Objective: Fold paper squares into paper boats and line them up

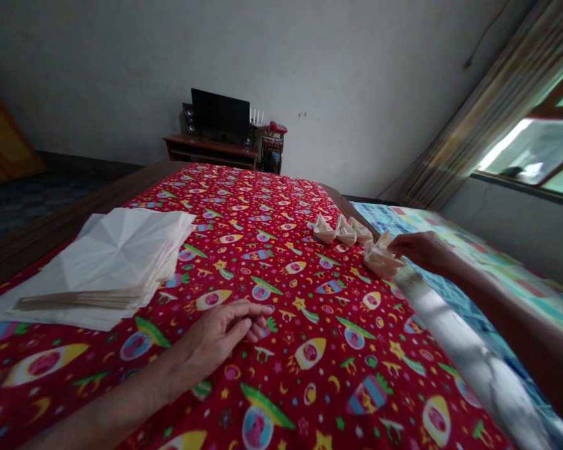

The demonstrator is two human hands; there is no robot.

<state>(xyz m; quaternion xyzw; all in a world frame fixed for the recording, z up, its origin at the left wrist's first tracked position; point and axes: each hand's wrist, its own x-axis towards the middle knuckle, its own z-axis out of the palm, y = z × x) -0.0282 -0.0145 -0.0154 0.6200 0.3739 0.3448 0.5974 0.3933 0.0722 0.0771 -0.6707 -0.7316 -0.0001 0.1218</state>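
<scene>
My right hand (420,247) pinches the edge of a folded cream paper boat (381,255) at the right side of the red patterned cloth (281,275). Beyond it stand several more folded paper boats (346,231) in a short row, close together. My left hand (237,324) rests on the cloth nearer to me, index finger stretched out and the other fingers loosely bent, with nothing in it. To its left lies a stack of creased white paper sheets (122,244), and folded strips of paper (82,299) show at its near edge.
At the wall, a wooden stand (211,151) holds a black monitor (220,112) and speakers, with a red telephone (276,128) beside it. Right of the cloth lies a blue patterned surface (389,219), below a curtained window (535,147).
</scene>
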